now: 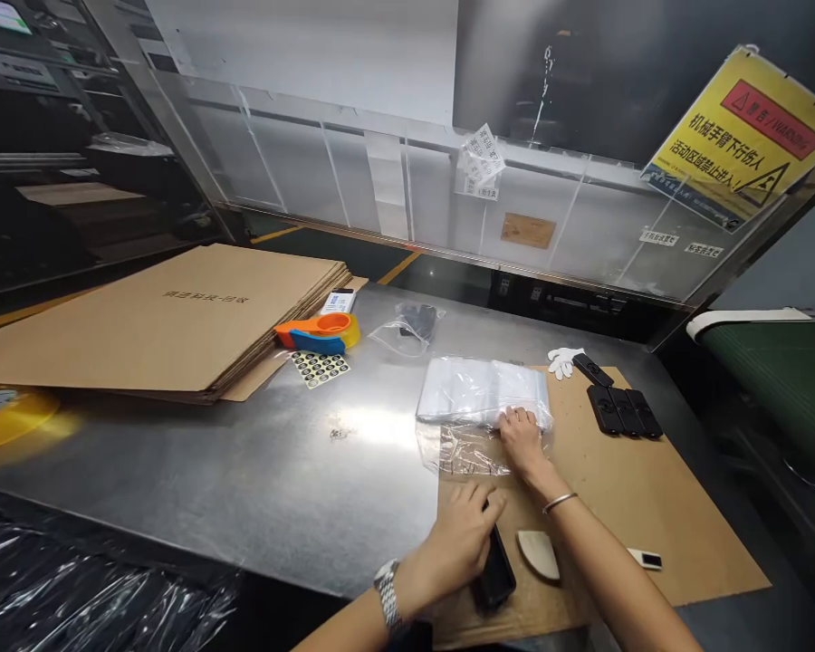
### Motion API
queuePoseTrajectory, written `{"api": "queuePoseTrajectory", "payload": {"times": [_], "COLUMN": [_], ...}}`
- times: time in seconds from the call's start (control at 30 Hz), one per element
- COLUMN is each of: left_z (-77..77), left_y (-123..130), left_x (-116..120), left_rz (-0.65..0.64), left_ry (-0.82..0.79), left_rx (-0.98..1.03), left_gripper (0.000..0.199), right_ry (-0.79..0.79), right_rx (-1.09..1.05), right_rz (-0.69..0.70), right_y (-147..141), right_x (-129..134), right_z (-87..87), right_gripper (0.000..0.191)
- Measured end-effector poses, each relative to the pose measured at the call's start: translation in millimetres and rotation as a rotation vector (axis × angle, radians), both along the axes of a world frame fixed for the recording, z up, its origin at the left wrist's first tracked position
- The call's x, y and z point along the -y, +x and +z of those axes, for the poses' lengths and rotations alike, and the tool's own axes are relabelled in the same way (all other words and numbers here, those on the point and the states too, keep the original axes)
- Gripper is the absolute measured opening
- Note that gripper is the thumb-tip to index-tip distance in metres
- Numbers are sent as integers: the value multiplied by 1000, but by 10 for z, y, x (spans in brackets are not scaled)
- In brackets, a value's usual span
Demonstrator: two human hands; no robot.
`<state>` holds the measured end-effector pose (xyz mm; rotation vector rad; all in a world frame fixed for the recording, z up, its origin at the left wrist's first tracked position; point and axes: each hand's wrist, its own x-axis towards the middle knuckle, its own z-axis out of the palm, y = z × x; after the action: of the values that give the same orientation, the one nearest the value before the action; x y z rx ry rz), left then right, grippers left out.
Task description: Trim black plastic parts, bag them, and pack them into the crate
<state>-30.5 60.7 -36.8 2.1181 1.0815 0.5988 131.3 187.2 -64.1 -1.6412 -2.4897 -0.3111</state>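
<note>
My left hand [465, 530], with a metal watch at its wrist, has its fingers curled over the upper end of a black oblong case [497, 580] lying on the cardboard. The hand hides that end. Farther forward, my right hand [522, 439] has bent fingers on the near edge of a stack of clear plastic bags [479, 391], and seems to grip a bag there; its fingertips are partly hidden. A pale quarter-round piece [539, 554] rests between my forearms. More black cases [625, 412] stand grouped at the right, near a white glove [563, 362].
Stacked cardboard sheets [156, 317] cover the table's left side. Beside them are an orange-and-blue tape dispenser [319, 333], a sheet of round stickers [321, 368] and a bagged dark item [416, 321]. A small white-and-black object [647, 559] lies by my right forearm.
</note>
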Motion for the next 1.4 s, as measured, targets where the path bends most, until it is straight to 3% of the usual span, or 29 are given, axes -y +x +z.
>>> {"api": "queuePoseTrajectory", "payload": {"times": [0.1,0.3,0.47,0.67,0.87,1.0,1.23,1.4], "left_z": [-50,-214,-217,-218,-228,-231,-154,-86], "left_y": [101,481,719,794,848,852,903,834], "left_x": [-308,-894,-1105,-1179,-1199,-1212,-1239,-950], "left_rz": [181,375,463,617,743,809,781,721], "left_ry": [-181,-515,-745,-918,-1013,-1039,-1047,-1040], "left_rx": [293,582,844,998,1018,1036,1221,1286], "left_gripper": [45,18,24,27,29,30,28,21], "right_ry": [-59,-143,-278,-416,-376,-310,-288,-289], "right_rx": [32,-36,-158,-312,-507,-714,-968,-1023], "right_rz": [0,-62,-71,-65,-97,-81,-32,-53], "right_y": [30,90,191,316,280,250,330,401], "right_x": [-43,-73,-135,-137,-60,7,130,191], "right_z": [38,119,201,265,307,422,681,678], "right_gripper": [25,25,26,26,25,25,27,21]}}
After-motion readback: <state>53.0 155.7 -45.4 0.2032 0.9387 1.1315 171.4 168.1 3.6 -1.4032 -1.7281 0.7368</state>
